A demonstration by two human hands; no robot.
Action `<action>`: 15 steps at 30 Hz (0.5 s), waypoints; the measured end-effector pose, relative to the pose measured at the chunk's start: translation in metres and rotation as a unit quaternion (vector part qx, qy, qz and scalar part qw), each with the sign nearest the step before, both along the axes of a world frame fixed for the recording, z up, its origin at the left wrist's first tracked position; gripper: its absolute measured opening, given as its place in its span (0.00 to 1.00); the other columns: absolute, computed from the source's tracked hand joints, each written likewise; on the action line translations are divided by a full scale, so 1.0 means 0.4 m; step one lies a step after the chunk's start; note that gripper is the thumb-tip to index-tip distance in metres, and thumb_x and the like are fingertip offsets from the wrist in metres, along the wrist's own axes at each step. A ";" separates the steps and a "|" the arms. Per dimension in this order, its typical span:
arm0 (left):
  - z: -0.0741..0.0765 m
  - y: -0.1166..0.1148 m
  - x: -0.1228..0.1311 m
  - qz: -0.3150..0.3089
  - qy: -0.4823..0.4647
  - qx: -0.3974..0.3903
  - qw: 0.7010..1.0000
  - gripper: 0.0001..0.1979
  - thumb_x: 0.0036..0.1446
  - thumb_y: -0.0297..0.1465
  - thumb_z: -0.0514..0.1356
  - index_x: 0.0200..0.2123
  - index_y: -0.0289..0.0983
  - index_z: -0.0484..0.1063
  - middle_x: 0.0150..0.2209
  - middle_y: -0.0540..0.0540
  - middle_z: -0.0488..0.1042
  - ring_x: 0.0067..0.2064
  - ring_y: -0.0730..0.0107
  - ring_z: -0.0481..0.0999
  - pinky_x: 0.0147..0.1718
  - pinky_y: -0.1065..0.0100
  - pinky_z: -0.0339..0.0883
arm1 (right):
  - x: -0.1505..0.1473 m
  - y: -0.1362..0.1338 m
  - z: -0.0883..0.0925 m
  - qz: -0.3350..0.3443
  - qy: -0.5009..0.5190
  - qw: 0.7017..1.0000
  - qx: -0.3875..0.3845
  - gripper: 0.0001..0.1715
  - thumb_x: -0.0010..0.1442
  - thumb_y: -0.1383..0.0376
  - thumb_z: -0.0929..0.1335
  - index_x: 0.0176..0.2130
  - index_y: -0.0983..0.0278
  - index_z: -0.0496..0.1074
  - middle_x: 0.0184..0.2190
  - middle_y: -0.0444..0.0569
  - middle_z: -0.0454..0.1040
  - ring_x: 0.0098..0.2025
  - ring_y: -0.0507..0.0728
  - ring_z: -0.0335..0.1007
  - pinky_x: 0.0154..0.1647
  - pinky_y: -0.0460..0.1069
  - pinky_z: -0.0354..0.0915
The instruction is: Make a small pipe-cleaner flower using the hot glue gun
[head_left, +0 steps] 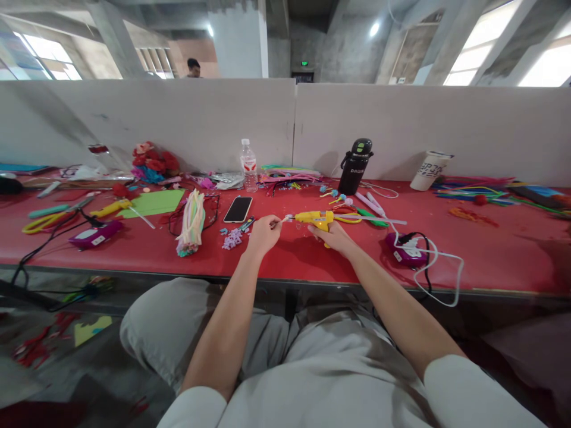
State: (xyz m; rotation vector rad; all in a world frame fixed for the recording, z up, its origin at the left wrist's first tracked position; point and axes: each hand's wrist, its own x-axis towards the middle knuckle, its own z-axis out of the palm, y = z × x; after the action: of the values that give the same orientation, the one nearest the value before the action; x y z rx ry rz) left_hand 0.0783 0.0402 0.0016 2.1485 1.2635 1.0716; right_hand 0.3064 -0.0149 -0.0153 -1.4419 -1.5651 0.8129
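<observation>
My right hand (333,233) is wrapped round the handle of a yellow glue gun (314,218), whose nozzle points left. A long clear glue stick (379,220) sticks out of its back. Just left of the nozzle, my left hand (264,232) pinches a small pale piece (286,219), too small to make out fully; it is at or very near the tip. Beside my left hand on the red table (285,261) lie a pile of small lilac pieces (232,239) and a phone (238,209).
A bundle of pastel stems (191,226), a water bottle (248,165), a black flask (355,166) and a cup (430,170) stand or lie around. Purple power strips (407,251) with loose cables sit at both sides. A second glue gun (111,208) lies left.
</observation>
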 end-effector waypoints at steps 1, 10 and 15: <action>0.001 0.000 0.000 0.000 0.001 0.001 1.000 0.07 0.56 0.31 0.58 0.32 0.36 0.76 0.30 0.44 0.78 0.32 0.67 0.76 0.33 0.69 0.65 | -0.001 -0.001 0.001 0.003 -0.001 1.000 -0.001 0.28 0.54 0.42 0.67 0.25 0.64 0.67 0.19 0.43 0.67 0.19 0.49 0.59 0.20 0.45 0.57; 0.004 -0.003 0.000 0.003 0.011 0.005 1.000 0.07 0.57 0.30 0.58 0.33 0.36 0.76 0.30 0.45 0.78 0.32 0.67 0.76 0.33 0.69 0.65 | 0.000 0.001 0.003 0.002 0.003 1.000 -0.014 0.25 0.54 0.43 0.67 0.29 0.62 0.70 0.19 0.42 0.65 0.20 0.49 0.58 0.19 0.45 0.56; 0.000 -0.001 0.000 0.002 0.007 0.000 1.000 0.07 0.57 0.31 0.58 0.33 0.37 0.76 0.30 0.45 0.78 0.32 0.67 0.75 0.33 0.69 0.65 | 0.002 0.004 -0.008 -0.001 0.015 1.000 -0.015 0.24 0.53 0.42 0.68 0.32 0.60 0.70 0.20 0.41 0.63 0.21 0.50 0.58 0.19 0.45 0.57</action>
State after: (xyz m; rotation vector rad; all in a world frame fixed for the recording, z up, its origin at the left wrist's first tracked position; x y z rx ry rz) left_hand 0.0784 0.0397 0.0017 2.1585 1.2737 1.0591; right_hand 0.3074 -0.0133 -0.0186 -1.4458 -1.5350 0.8578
